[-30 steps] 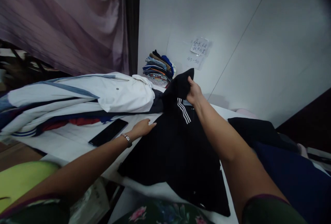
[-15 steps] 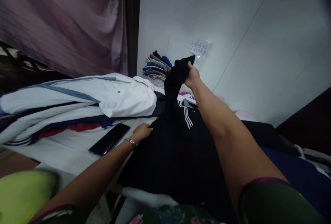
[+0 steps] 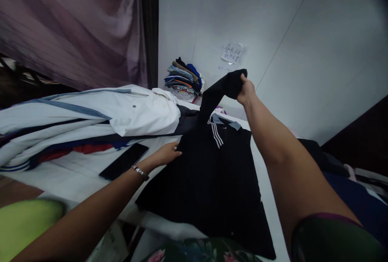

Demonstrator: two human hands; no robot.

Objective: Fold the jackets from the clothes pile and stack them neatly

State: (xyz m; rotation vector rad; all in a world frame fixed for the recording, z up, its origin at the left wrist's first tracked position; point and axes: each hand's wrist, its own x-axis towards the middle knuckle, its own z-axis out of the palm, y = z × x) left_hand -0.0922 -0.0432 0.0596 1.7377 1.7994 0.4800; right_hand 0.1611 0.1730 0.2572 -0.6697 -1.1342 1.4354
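A black long-sleeved top lies spread over the white table, its grey collar toward the wall and three white stripes near the shoulder. My right hand is closed on the cuff end of one sleeve and holds it up and out to the right above the collar. The raised sleeve slants down from there to the shoulder. My left hand pinches the top's left side edge below that sleeve. A silver bracelet sits on my left wrist.
White garments are heaped at the left, with a dark phone in front. A folded clothes stack stands by the wall, near a taped handwritten note. Dark blue clothing lies at the right, a yellow-green object at lower left.
My right hand has moved right and slightly down, drawing the sleeve out sideways. More of the collar and right side now shows. My left hand stays at the side edge.
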